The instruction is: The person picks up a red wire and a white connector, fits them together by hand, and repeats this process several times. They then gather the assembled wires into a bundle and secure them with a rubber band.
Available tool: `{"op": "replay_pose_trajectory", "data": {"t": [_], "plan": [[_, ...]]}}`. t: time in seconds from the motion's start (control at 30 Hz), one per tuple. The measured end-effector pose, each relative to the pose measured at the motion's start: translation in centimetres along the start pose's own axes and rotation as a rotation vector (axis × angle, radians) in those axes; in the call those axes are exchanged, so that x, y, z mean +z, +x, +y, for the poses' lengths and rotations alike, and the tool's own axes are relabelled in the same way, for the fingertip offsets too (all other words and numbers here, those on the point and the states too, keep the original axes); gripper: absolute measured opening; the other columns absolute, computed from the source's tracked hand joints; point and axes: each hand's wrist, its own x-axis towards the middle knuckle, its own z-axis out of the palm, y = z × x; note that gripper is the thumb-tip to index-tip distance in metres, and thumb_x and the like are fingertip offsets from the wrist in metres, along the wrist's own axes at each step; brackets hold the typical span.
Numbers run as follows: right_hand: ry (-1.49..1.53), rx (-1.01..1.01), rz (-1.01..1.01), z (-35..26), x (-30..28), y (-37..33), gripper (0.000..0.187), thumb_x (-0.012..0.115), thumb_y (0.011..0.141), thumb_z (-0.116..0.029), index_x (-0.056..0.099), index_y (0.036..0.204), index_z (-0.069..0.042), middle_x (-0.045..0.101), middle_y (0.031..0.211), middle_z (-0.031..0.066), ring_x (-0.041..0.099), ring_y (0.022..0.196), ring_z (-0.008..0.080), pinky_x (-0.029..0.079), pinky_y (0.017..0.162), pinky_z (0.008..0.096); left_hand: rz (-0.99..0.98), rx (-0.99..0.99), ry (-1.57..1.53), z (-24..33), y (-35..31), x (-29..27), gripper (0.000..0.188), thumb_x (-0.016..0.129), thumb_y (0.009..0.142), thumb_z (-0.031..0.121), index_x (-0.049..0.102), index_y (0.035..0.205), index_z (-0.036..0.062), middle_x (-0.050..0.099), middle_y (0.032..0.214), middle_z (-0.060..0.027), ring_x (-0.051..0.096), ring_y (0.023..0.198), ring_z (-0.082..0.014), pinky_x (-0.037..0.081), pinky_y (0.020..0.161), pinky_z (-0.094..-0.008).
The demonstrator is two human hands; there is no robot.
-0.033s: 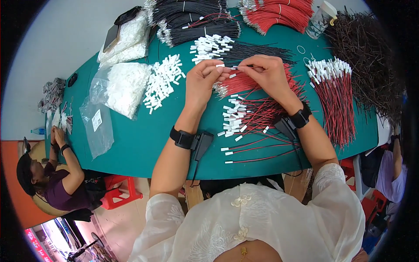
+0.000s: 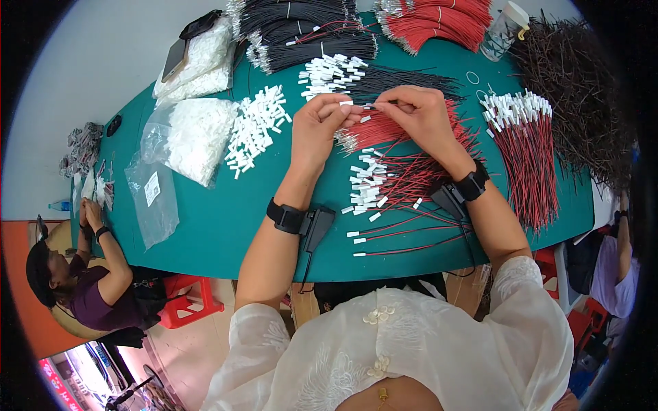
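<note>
My left hand (image 2: 315,130) pinches a small white plastic connector housing (image 2: 346,103) between thumb and forefinger. Facing it, my right hand (image 2: 421,122) is closed on a thin wire (image 2: 369,106) whose end points at the housing; whether the two touch is too small to tell. Beneath both hands lie red wires (image 2: 380,130) with bare metal ends. Just beyond are black wires (image 2: 411,79) with white housings on their ends. Closer to me, red-and-black wire pairs with white housings (image 2: 369,181) are spread on the green table (image 2: 212,233).
Loose white housings (image 2: 257,127) and filled plastic bags (image 2: 199,137) lie to the left. Bundled black wires (image 2: 301,34) and red wires (image 2: 435,20) sit at the back, near a cup (image 2: 504,31). Finished-looking pairs (image 2: 524,157) and a dark wire heap (image 2: 582,103) are right. A co-worker (image 2: 82,274) works far left.
</note>
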Motion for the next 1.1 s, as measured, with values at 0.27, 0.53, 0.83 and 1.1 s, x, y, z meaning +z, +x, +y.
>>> {"op": "replay_pose_trajectory", "data": {"t": [0.27,0.53,0.83,1.1], "plan": [[-0.005,-0.011,0.005,-0.67,-0.19,0.26,0.006,0.071,0.080,-0.002,0.067,0.084,0.000,0.061,0.071,0.0054,0.052,0.059,0.0125,0.040,0.053,0.0260,0.012,-0.028,-0.038,-0.38,0.15,-0.34,0.018,0.061,0.092,0.005,0.063,0.108,-0.0033,0.070,0.098,-0.0125,0.066,0.085,-0.0137,0.052,0.079,-0.0229],[-0.025,-0.040,0.014,-0.66,0.05,0.25,0.006,0.071,0.079,-0.002,0.066,0.082,0.000,0.061,0.072,0.0064,0.054,0.067,0.0178,0.042,0.061,0.0289,0.000,-0.050,-0.069,-0.26,0.05,-0.24,0.017,0.064,0.091,0.005,0.064,0.106,-0.0030,0.070,0.096,-0.0106,0.065,0.083,-0.0123,0.052,0.078,-0.0223],[-0.027,-0.018,0.024,-0.53,0.19,0.14,0.005,0.070,0.079,-0.002,0.066,0.081,0.001,0.062,0.073,0.0069,0.055,0.068,0.0185,0.043,0.063,0.0291,-0.018,-0.046,-0.063,-0.39,0.12,-0.34,0.017,0.065,0.090,0.005,0.065,0.105,-0.0032,0.070,0.096,-0.0110,0.065,0.083,-0.0119,0.052,0.077,-0.0224],[0.014,0.006,0.023,-0.64,0.25,0.08,0.006,0.070,0.080,-0.002,0.065,0.082,0.002,0.063,0.075,0.0073,0.056,0.070,0.0175,0.044,0.064,0.0282,-0.023,-0.054,-0.076,-0.49,0.11,-0.41,0.018,0.065,0.090,0.005,0.065,0.105,-0.0035,0.070,0.095,-0.0114,0.065,0.082,-0.0120,0.052,0.077,-0.0227]]}}
